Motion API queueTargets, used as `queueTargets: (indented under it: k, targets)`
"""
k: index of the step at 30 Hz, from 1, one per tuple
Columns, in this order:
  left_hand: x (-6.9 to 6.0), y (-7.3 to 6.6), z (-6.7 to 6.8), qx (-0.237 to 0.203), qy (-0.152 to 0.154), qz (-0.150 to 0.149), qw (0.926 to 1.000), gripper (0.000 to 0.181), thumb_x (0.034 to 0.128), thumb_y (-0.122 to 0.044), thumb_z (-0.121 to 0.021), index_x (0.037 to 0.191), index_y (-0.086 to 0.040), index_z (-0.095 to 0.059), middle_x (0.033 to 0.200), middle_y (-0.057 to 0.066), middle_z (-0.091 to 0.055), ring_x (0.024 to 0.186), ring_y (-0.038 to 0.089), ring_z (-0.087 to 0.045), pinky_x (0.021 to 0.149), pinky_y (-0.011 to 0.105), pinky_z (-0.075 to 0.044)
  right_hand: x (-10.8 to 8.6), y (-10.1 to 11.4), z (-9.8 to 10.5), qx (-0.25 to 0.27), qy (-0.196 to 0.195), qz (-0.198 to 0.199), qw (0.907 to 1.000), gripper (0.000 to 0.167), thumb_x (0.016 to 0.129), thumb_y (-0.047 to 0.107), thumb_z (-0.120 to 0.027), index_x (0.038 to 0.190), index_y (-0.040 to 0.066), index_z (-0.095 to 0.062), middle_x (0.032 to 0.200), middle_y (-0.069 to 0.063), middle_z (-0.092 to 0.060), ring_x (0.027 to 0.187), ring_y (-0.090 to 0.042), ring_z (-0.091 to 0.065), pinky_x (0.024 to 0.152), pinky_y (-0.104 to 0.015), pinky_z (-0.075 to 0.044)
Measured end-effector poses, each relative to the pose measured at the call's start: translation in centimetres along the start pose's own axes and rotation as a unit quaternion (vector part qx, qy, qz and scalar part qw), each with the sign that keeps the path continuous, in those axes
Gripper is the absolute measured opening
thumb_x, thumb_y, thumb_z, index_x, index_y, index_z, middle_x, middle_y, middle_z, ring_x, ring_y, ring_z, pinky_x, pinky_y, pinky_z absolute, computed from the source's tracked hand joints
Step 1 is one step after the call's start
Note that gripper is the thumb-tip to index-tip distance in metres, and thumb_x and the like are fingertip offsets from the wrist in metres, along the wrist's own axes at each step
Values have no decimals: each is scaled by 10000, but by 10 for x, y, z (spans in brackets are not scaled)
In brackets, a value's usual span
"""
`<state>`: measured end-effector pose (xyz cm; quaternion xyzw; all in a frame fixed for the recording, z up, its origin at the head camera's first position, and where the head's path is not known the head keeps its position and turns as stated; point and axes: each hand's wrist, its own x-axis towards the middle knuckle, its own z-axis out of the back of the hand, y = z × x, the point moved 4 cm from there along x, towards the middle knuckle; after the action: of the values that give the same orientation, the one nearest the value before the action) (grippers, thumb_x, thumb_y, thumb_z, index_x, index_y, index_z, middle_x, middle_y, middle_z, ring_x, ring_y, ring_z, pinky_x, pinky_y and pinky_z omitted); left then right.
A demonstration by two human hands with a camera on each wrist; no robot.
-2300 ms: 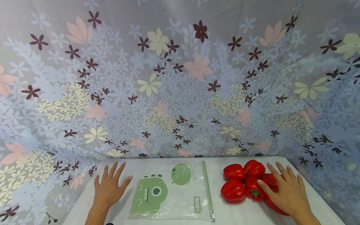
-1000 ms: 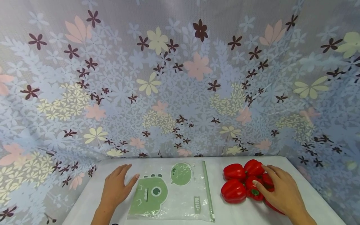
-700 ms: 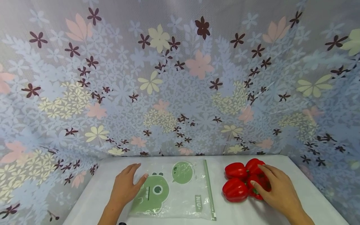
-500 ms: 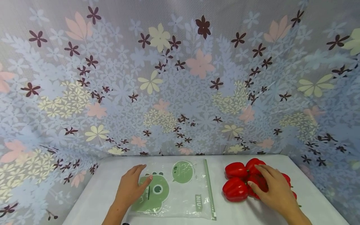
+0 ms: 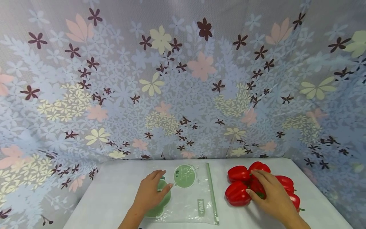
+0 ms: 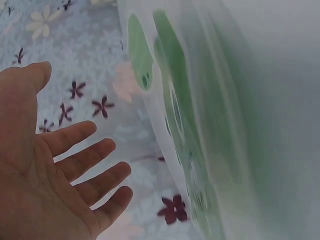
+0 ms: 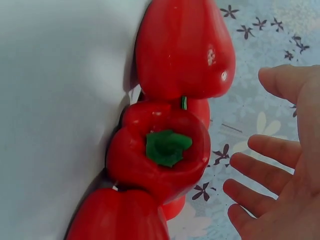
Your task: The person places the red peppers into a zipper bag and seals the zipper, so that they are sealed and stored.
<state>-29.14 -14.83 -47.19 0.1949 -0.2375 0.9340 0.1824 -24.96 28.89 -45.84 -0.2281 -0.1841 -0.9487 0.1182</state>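
Observation:
In the head view, my left hand (image 5: 150,194) hovers over the left part of a clear plastic zip bag (image 5: 186,203) printed with a green monster and speech bubble. The left wrist view shows that hand's fingers (image 6: 102,151) loosely extended, holding nothing. My right hand (image 5: 273,195) is above a cluster of red bell peppers (image 5: 238,194), covering part of the middle pepper (image 5: 255,184). From the right wrist, its relaxed fingers (image 7: 257,170) appear apart from a pepper with a green stem (image 7: 160,150). The monster print is partly hidden behind my left hand.
Both things lie on a white tabletop (image 5: 111,187). A flowered cloth (image 5: 183,95) rises behind the table and along both sides. Two peppers, one further back (image 5: 286,183) and one nearer (image 5: 295,200), sit right of my right hand. The bag's green zip strip (image 5: 212,194) faces the peppers.
My left hand has moved right, from beside the bag to over it, its fingers less spread. My right hand has shifted left across the peppers, uncovering those on the right. Bag and peppers stay put.

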Motion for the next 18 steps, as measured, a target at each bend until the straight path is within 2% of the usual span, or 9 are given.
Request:
queueTargets:
  k: [5, 14, 18]
  targets:
    - [2, -19, -13, -18, 29, -214, 9998, 579, 992, -503, -700, 1391, -85, -662, 1374, 116, -669, 1224, 379, -663, 969, 617, -539, 0, 7, -3, 15, 156, 44, 9999, 794, 779, 423, -936, 1413, 55, -633, 1430, -175, -589, 1312, -409, -521, 965, -735, -497]
    - [6, -48, -37, -131, 548, -291, 9980, 604, 1022, -556, -629, 1436, -116, -626, 1429, 79, -638, 1297, 322, -627, 1043, 555, -518, -1, 16, -10, 17, 472, 15, 9989, 801, 769, 410, -940, 1428, 76, -629, 1440, -160, -599, 1333, -394, -514, 972, -692, -523]
    - [7, -61, -44, -161, 574, -478, 9971, 611, 1027, -576, -608, 1425, -113, -632, 1414, 61, -645, 1275, 305, -639, 1013, 552, -532, -1, 19, -12, 45, 527, 32, 9986, 799, 766, 401, -942, 1424, 71, -633, 1441, -148, -603, 1337, -384, -519, 988, -676, -523]
